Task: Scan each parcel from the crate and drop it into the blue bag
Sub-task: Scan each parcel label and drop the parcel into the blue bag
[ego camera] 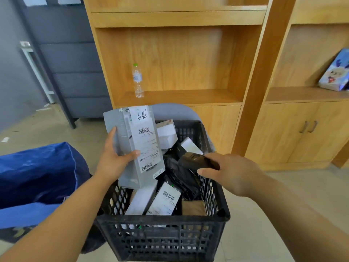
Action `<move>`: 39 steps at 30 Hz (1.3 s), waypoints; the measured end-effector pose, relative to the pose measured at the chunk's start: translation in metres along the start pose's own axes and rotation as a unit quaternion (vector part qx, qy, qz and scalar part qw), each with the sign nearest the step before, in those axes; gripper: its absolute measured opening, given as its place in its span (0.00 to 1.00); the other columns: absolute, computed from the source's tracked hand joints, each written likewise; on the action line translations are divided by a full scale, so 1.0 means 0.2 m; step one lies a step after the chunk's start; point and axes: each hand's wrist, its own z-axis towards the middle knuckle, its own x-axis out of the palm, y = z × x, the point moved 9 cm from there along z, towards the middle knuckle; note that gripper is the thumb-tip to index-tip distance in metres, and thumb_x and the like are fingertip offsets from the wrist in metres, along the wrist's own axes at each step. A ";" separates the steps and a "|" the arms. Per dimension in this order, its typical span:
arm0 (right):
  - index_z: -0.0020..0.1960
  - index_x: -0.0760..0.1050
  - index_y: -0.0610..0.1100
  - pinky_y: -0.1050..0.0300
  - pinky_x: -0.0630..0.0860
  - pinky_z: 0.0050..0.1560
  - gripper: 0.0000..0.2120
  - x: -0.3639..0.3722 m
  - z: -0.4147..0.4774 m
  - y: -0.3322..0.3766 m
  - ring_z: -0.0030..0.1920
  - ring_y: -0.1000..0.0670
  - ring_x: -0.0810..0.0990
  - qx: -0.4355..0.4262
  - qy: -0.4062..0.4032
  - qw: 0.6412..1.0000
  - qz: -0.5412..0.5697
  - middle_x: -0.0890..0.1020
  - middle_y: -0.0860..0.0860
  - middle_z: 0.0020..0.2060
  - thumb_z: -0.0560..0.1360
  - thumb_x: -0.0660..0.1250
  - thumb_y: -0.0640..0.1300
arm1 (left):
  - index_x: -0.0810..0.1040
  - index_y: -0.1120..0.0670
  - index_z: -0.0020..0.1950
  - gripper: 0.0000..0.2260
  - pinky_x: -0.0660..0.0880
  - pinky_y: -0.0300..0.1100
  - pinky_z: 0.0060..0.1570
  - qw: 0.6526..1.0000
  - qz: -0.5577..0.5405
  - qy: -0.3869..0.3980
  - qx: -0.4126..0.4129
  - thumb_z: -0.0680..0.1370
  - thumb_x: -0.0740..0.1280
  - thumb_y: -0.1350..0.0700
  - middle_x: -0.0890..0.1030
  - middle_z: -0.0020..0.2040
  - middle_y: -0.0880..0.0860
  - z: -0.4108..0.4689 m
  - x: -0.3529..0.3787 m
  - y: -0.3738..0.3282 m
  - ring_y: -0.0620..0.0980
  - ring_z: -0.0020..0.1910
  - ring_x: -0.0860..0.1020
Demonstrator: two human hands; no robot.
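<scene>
**Position of item.** The tall grey cardboard parcel [130, 148] is held clear above the far left part of the black plastic lattice crate [164, 241]. Its long axis stands near upright, with the top leaning a little away and to the left. The face carrying the white shipping label [146, 140] is turned toward the camera and slightly to the right. Two barcodes show on the label, one upper and one lower.

**Governing relation.** The black handheld scanner [196, 160] sits just right of the parcel, level with its lower half and not touching it. Its front end points left toward the label. The blue fabric bag [37, 176] lies left of the crate, on the left hand's side and well apart from the right hand. In my judgement the scan is the step in hand. The drop that follows falls to the left hand, as a swing leftward.

**Hands.** The left hand [113, 157] grips the parcel at its left edge, thumb pressed on the labelled face and fingers wrapped behind. The thumb tip sits at the label's margin, clear of both barcodes. The right hand [232, 173] is curled closed round the scanner, thumb along its near side. The trigger finger is hidden.

**Remaining.** Several parcels lie in the crate, among them a black parcel with a white barcoded label [166, 199] near the centre.
</scene>
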 end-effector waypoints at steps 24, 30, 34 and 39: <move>0.63 0.70 0.58 0.53 0.75 0.40 0.25 -0.10 0.00 0.05 0.42 0.52 0.78 0.000 -0.046 0.999 0.015 0.78 0.55 0.38 0.74 0.53 0.71 | 0.55 0.45 0.77 0.44 0.69 0.45 0.60 0.999 0.026 0.005 0.027 0.69 0.77 0.59 0.60 0.76 0.47 -0.05 -0.04 0.01 0.49 0.71 0.64; 0.71 0.64 0.59 0.55 0.70 0.36 0.30 -0.12 0.02 0.15 0.42 0.51 0.76 -0.021 -0.096 0.993 0.071 0.76 0.56 0.38 0.74 0.53 0.71 | 0.53 0.47 0.76 0.43 0.69 0.52 0.66 0.997 0.016 -0.071 0.034 0.69 0.76 0.59 0.64 0.74 0.50 -0.13 -0.19 -0.05 0.52 0.70 0.66; 0.74 0.60 0.59 0.52 0.76 0.44 0.36 -0.10 0.08 0.31 0.48 0.50 0.78 -0.053 -0.114 0.986 0.108 0.78 0.54 0.50 0.71 0.52 0.74 | 0.52 0.44 0.76 0.44 0.69 0.58 0.66 0.989 -0.022 -0.149 0.003 0.68 0.77 0.55 0.63 0.74 0.50 -0.22 -0.46 0.02 0.54 0.70 0.68; 0.70 0.65 0.59 0.49 0.77 0.46 0.28 -0.04 0.20 0.66 0.47 0.49 0.79 -0.110 -0.107 0.980 0.129 0.80 0.54 0.47 0.74 0.55 0.70 | 0.54 0.46 0.76 0.43 0.71 0.59 0.64 0.969 0.017 -0.245 -0.041 0.69 0.76 0.54 0.64 0.75 0.49 -0.32 -0.90 0.16 0.55 0.67 0.71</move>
